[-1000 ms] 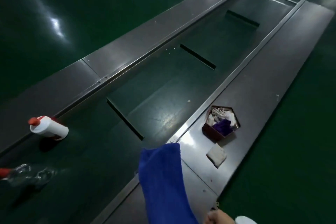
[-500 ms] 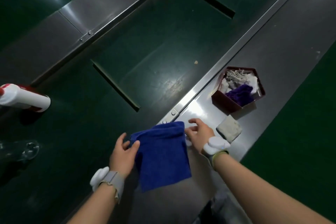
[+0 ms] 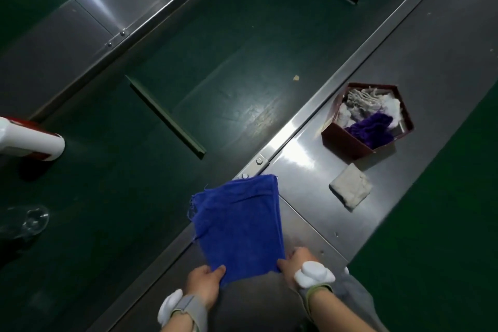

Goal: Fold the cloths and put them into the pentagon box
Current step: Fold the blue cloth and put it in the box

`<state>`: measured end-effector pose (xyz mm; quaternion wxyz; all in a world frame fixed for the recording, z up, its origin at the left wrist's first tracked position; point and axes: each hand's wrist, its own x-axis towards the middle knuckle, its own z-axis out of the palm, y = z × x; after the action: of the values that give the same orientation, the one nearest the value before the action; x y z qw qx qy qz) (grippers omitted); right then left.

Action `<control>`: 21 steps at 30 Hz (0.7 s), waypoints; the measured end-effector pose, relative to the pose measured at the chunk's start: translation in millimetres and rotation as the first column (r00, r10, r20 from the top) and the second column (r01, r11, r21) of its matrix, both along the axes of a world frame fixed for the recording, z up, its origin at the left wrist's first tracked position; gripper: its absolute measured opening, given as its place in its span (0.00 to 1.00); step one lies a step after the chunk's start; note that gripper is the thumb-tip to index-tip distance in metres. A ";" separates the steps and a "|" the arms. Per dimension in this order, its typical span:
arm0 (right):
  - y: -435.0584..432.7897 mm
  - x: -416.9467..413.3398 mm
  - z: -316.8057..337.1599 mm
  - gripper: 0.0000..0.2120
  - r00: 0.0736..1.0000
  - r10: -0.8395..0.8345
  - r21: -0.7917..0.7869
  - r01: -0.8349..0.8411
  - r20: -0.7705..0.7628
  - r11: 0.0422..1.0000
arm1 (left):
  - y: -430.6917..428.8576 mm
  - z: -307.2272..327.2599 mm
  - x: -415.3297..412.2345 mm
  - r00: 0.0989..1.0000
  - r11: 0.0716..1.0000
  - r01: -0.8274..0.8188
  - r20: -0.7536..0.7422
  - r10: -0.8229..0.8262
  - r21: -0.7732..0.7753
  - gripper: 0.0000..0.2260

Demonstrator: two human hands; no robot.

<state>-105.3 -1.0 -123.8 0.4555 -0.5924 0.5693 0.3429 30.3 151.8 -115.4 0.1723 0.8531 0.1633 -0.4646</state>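
A blue cloth (image 3: 238, 224) lies folded flat across the edge of the steel ledge (image 3: 310, 170) and the green belt. My left hand (image 3: 206, 284) pinches its near left corner. My right hand (image 3: 295, 264) pinches its near right corner. The dark red pentagon box (image 3: 347, 143) stands farther right on the ledge, holding a purple cloth (image 3: 370, 131) and white and grey cloths (image 3: 369, 101). A folded grey cloth (image 3: 350, 186) lies on the ledge just in front of the box.
A white bottle with red trim (image 3: 29, 140) lies on the green belt (image 3: 188, 62) at the left. A clear plastic bottle (image 3: 24, 221) lies nearer, at the left edge. Raised cleats (image 3: 167, 116) cross the belt. Green floor lies right of the ledge.
The cloth was held up, then laid down on the ledge. Both hands slid from its far corners back to its near corners. The camera tilted down and closer.
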 end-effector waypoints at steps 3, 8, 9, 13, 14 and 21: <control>-4.5 -15.4 9.6 0.16 0.994 0.075 0.110 -0.066 -0.079 0.992 | 10.4 7.2 -11.5 0.993 1.000 0.002 -0.116 -0.001 0.010 0.07; -6.6 -42.7 19.2 0.17 0.974 -0.199 0.275 0.222 -0.110 0.935 | 5.0 39.1 -15.7 0.929 0.992 -0.119 -0.358 0.094 -0.050 0.02; -9.2 -40.5 22.0 0.14 0.939 -0.329 0.320 0.345 -0.105 0.882 | 2.5 41.2 -12.5 0.901 0.970 -0.236 -0.389 0.194 -0.064 0.04; -35.9 -15.1 25.4 0.16 0.795 -0.607 0.367 0.563 0.003 0.740 | -12.1 48.1 7.5 0.790 0.806 -0.565 -0.399 0.466 -0.178 0.08; -41.0 -5.9 25.7 0.17 0.763 -0.645 0.383 0.582 0.048 0.717 | -13.6 45.1 13.1 0.789 0.773 -0.592 -0.358 0.499 -0.228 0.09; -46.6 14.4 13.8 0.16 0.956 -0.220 -0.239 0.263 0.194 0.935 | -10.4 10.7 11.5 0.970 0.983 -0.185 0.157 0.184 -0.009 0.22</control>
<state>-90.8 -47.6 -110.0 0.4571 -0.5990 0.6388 0.1557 41.8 141.4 -104.7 0.2246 0.8685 0.2293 -0.3776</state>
